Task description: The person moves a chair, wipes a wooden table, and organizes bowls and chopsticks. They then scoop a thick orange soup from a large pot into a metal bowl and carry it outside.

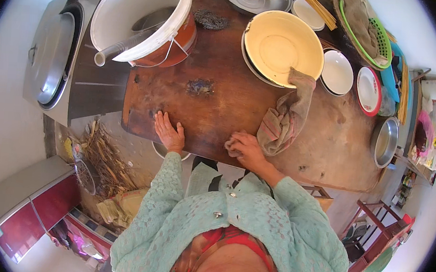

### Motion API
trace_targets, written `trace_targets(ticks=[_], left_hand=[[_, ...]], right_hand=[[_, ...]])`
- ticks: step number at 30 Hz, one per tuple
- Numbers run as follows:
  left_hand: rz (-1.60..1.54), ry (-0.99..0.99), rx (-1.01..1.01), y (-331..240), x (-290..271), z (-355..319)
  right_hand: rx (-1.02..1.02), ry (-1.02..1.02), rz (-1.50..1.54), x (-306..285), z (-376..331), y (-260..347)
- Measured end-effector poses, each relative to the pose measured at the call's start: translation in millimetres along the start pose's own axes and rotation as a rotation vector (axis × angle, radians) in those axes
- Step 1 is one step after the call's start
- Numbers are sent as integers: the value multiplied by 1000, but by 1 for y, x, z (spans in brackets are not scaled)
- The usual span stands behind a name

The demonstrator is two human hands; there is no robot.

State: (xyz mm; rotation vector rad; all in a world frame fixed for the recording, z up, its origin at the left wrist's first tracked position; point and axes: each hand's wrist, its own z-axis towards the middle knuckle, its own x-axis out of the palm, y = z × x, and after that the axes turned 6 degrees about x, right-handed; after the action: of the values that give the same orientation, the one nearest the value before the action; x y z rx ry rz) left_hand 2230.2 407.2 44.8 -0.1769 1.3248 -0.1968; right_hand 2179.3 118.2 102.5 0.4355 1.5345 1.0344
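Observation:
My left hand [170, 134] lies flat on the brown wooden table [180, 96] near its front edge, fingers spread, holding nothing. At the same edge, farther right, my right hand [250, 152] presses down on the tabletop, its fingers closed over a bunched brown cloth [232, 146]. Just beyond it a grey-brown towel [281, 126] drapes from the rim of a yellow basin [283, 43] onto the table. Whether the bunched cloth joins this towel I cannot tell.
A white-and-orange bucket [180, 34] with a ladle-like handle in it stands at the back left. A dark scrubber [210, 19] lies beside it. White bowls [337, 72], a red-rimmed plate [368, 91], a metal bowl [384, 142] and a green basket [379, 36] line the right side.

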Motion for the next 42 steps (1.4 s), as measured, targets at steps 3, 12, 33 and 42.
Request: trace_targets(ticks=[3,12,33,42], left_hand=[[20,15,1,-2,-1,-2],[35,47,11,-4,4,0],[-470,361,482,-124,9,0],[-239,-27,188,-135,-32,108]], right_hand=[[114,-182,80,-73,-7,31],[609,-822,125,-117,-39,-92],[617,-635,-82,-127,-94,-106],[778,-366,-529,-125,-93,-113]])
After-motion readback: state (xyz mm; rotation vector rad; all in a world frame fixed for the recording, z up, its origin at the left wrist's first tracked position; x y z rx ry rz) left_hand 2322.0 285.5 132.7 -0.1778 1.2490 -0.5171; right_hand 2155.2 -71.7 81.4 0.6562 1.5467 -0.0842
